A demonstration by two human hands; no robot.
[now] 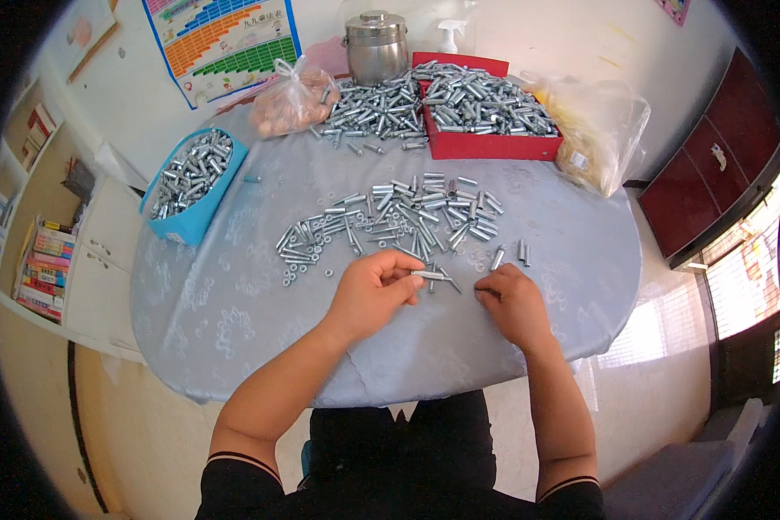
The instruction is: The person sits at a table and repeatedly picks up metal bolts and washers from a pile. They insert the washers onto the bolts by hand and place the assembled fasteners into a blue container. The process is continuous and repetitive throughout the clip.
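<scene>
Rests pinched nearly level in the left hand, as a slim silvery sleeve anchor, just beside scattered bolts, sleeves and nuts.

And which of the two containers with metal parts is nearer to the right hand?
The red box, beyond the right hand; the blue container stands much farther away, at left.
</scene>
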